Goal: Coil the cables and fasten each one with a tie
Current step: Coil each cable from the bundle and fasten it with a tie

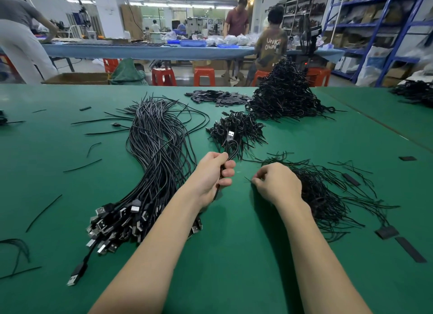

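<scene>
My left hand [214, 176] grips a coiled black USB cable [230, 145], its loop and silver plug sticking up above my fist. My right hand [276, 184] pinches a thin black tie [248, 179] at the edge of a loose pile of ties [328, 196] on the green table [234, 255]. A thick bundle of uncoiled black USB cables [154, 161] lies to the left, plugs toward me. A small heap of coiled cables [241, 128] sits just beyond my left hand.
A tall heap of coiled cables [285, 98] stands at the back right, with flat black strips [218, 98] beside it. Stray ties and strips lie scattered over the table. Beyond it, people stand and sit at a long blue table, with red stools and shelving.
</scene>
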The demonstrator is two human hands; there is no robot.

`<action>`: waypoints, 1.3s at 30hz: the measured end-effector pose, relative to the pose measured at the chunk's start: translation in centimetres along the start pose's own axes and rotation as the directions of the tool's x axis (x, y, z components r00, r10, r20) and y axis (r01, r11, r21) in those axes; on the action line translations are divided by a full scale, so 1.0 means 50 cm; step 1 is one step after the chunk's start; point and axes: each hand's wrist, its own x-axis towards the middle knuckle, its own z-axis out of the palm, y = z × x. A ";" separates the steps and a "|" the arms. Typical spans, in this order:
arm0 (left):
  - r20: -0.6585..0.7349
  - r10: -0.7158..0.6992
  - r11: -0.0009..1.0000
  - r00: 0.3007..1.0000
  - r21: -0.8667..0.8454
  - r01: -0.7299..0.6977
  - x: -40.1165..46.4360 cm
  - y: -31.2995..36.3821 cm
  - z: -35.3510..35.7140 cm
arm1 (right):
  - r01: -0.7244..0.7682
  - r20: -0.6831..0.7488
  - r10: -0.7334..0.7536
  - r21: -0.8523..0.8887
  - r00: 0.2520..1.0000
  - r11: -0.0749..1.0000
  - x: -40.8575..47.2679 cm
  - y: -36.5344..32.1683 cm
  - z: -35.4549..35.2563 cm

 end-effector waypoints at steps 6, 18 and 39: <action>-0.015 0.011 0.999 1.000 0.051 -0.011 0.002 -0.004 -0.005 | 0.141 -0.003 -0.144 0.208 0.990 0.968 0.000 -0.003 -0.005; -0.100 0.122 0.909 0.987 0.411 -0.071 0.024 -0.033 -0.014 | -0.052 0.041 -0.186 0.997 0.982 -0.051 -0.017 -0.028 -0.080; 0.015 0.217 0.945 0.976 0.246 -0.214 0.015 -0.008 -0.012 | -0.393 0.408 -0.206 0.913 0.890 0.111 -0.027 -0.046 -0.051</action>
